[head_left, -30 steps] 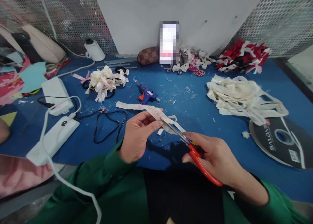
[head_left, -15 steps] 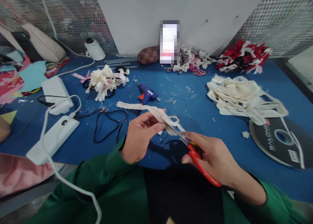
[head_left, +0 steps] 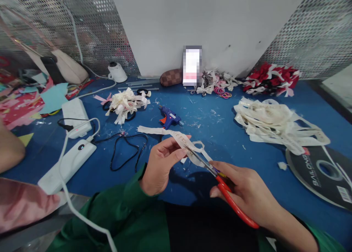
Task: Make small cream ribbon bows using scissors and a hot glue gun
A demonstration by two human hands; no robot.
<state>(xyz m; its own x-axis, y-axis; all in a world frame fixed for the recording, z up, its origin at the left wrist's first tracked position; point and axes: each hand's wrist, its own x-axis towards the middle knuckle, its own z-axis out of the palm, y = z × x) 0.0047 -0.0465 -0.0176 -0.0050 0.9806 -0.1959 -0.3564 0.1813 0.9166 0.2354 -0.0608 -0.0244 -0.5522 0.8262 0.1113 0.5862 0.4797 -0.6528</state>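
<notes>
My left hand (head_left: pixel 162 165) pinches a cream printed ribbon (head_left: pixel 154 130) between thumb and fingers, its free end trailing left toward the glue gun. Red-handled scissors (head_left: pixel 233 204) are gripped in my right hand (head_left: pixel 247 189), their blades lying along the ribbon close to my left thumb. Whether the blades have cut into it I cannot tell. A loop of ribbon (head_left: pixel 202 146) shows behind the blades. Just beyond my left hand lies a blue glue gun (head_left: pixel 169 117) with an orange trigger.
Cream ribbon (head_left: pixel 275 123) is heaped at right beside a black reel (head_left: pixel 310 171). White bows (head_left: pixel 125 103), red-and-white bows (head_left: pixel 272 79) and a phone (head_left: pixel 191 66) stand toward the back. White power strips (head_left: pixel 67 165) and cables lie left, near another person's arm (head_left: pixel 9 147).
The whole view has shifted, so things appear lower. My hands keep nearly the same hold on the ribbon and scissors. At left, more of the other person's arm shows.
</notes>
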